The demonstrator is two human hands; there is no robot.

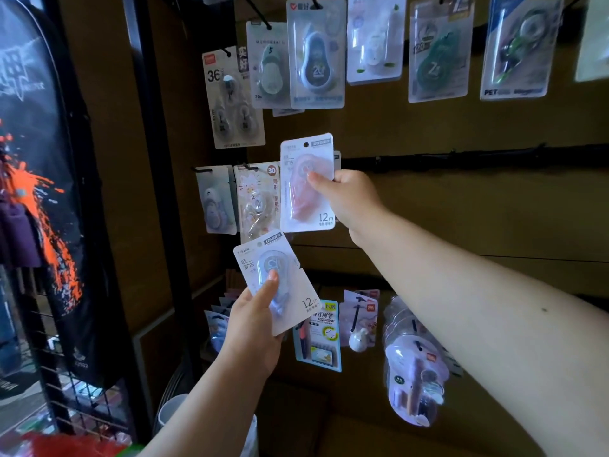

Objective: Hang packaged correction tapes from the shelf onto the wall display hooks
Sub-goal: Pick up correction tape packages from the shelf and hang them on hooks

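Note:
My right hand (349, 199) grips a pink packaged correction tape (304, 192) by its right edge, held upright against the brown wall display at the middle row, its hang hole at the top. Lower down, my left hand (255, 328) holds a blue packaged correction tape (280, 268), tilted, thumb on the blister. Two other packs, a blue-grey one (216, 199) and a cartoon one (258, 199), hang on hooks just left of the pink pack. A black rail (461, 158) runs to the right behind the pink pack.
Several correction tape packs (316, 54) hang along the top row. Pen packs (318, 334) and round blister packs (415, 367) hang on the bottom row. A black metal rack frame (155, 159) and a dark printed bag (39, 159) stand at the left.

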